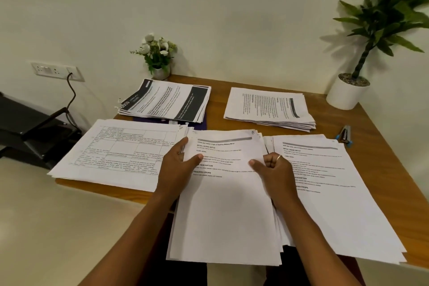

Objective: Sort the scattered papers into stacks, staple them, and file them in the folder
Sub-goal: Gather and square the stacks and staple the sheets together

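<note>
Sorting looking largely done: papers lying in five stacks on desk; stapling and filing apparently not yet begun. Left hand and right hand gripping middle stack between them, thumbs pressing top sheet, fingers curling round side edges, clamped on paper. Stapler lying well apart, beyond and right of right fingers. Purple folder peeking from under dark-banded stack, beyond left fingers.
</note>
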Demonstrator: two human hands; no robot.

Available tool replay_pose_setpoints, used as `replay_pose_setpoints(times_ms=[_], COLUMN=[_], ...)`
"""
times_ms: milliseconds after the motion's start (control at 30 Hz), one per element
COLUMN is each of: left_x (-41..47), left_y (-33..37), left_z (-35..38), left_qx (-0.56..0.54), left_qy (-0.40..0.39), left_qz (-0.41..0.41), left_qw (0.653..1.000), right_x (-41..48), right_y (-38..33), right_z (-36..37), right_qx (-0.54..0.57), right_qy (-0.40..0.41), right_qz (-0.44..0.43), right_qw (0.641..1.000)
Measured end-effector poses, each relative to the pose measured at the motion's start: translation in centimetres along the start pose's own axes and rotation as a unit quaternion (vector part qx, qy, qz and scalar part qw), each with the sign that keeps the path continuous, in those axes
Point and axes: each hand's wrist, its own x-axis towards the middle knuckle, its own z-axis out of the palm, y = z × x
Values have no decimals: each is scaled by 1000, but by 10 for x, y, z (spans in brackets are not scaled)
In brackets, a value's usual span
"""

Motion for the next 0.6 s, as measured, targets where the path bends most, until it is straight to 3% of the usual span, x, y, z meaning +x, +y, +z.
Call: replay_pose_setpoints(times_ms=[600], left_x=[-1], left_y=[-11], left_z=[-1], left_qx=[-35], left_qy=[-4], left_qz=[6], left_qw=[999], right_x=[1], right_y=[9], right_z=[5], right_qx=[106], right_qy=[54], right_qz=[-33], right_qw=[992])
